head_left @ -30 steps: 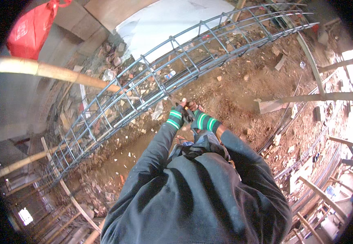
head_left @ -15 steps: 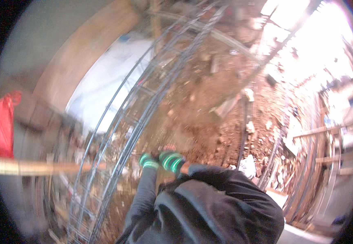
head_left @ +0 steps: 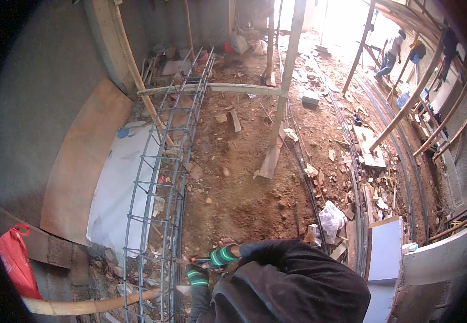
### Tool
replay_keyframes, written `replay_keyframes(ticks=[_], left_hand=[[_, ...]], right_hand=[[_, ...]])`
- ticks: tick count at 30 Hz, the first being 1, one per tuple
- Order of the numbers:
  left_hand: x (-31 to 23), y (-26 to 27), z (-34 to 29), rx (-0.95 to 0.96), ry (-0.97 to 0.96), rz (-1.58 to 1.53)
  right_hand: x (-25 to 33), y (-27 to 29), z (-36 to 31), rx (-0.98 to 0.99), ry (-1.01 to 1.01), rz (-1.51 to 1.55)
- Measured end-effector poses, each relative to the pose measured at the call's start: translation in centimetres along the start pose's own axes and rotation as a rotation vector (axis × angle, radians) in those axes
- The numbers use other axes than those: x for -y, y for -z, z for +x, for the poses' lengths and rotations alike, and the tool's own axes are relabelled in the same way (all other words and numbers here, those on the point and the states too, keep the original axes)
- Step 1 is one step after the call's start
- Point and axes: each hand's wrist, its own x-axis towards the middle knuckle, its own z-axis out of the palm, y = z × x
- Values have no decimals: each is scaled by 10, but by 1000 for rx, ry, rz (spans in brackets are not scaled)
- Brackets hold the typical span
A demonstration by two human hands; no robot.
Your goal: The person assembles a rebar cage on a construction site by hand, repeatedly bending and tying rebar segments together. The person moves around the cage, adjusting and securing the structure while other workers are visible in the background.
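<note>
Two hands sit close together beside one rebar cage; their grip I cannot tell.

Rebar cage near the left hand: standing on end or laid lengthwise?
Laid lengthwise: the rebar cage runs beside the left hand and stretches away along the dirt ground.

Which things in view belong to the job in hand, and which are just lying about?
Likely part of the job:
- small tool with an orange part, at the hands, its kind unclear
- steel bar cage, beside the left hand

Apparently just lying about:
- crumpled white plastic
- white sheet
- wood offcut
</note>
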Motion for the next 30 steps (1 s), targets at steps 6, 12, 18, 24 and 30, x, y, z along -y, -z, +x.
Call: replay_keyframes(ticks=[6, 12, 18, 24, 30], left_hand=[[-9, 6, 8, 204, -19, -90], [-9, -6, 31, 538, 84, -309], [6, -18, 35, -158, -26, -144], [12, -26, 56, -312, 65, -285], [22, 2, 65, -363, -38, 7]], right_hand=[[-5, 8, -10, 101, -32, 283], [-3, 0, -1, -37, -38, 95], [-10, -21, 2, -212, -40, -254], [-20, -31, 9, -315, 29, -319], [-37, -35, 40, -391, 69, -329]])
